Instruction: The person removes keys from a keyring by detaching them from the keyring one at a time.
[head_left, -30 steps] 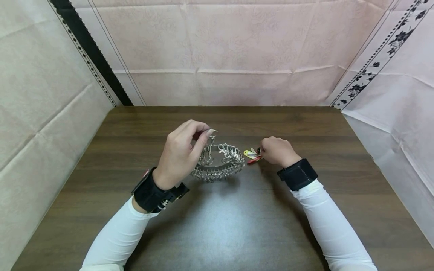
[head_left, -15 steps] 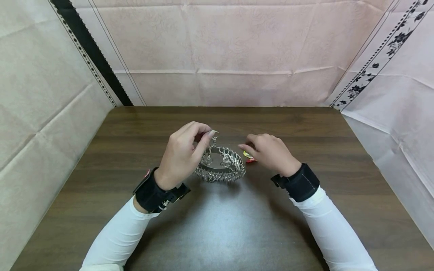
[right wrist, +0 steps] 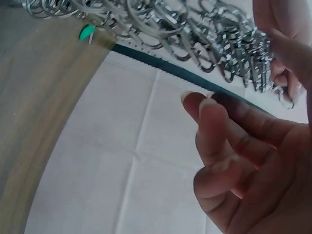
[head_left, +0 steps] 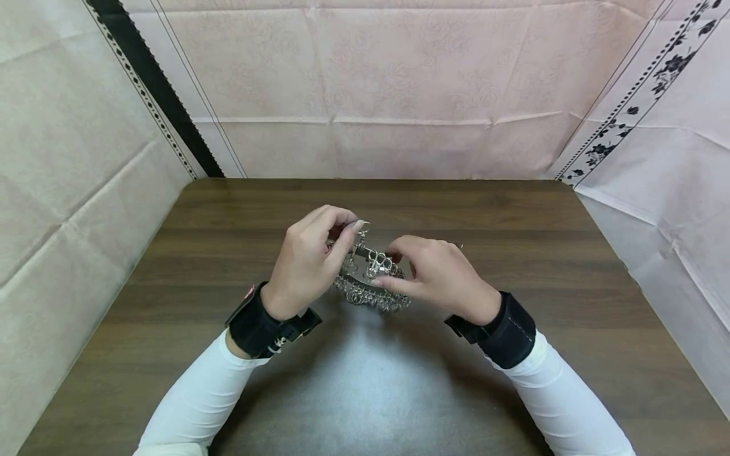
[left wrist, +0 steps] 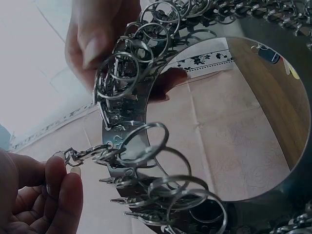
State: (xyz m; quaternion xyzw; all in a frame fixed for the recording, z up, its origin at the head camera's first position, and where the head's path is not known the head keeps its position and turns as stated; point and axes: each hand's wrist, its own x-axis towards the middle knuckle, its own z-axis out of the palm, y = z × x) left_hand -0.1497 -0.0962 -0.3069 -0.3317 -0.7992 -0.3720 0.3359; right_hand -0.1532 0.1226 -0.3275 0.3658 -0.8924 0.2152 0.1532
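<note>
A dark metal hoop (left wrist: 122,144) hung with several silvery split key rings and short chains is held above the wooden table. My left hand (head_left: 310,256) pinches a small ring at the end of a short chain (left wrist: 83,155) attached to the hoop's edge, between thumb and fingertips. On the other side, my right hand (head_left: 439,272) is at the hoop's right part, its thumb and forefinger spread on either side of some key rings (head_left: 379,265). Its other fingers (right wrist: 214,180) curve loosely with nothing in them. Whether the right fingertips press the rings cannot be told.
The brown wooden table (head_left: 365,405) runs back to a hanging pale cloth (head_left: 365,88). A small green item (right wrist: 87,32) shows by the hoop in the right wrist view. Through the hoop, a small yellow item (left wrist: 287,68) lies on the wood.
My right hand has left the small red and yellow item lying to the right and moved left to the hoop, its fingers spreading. My left hand stays nearly still, pinching the chain's end ring.
</note>
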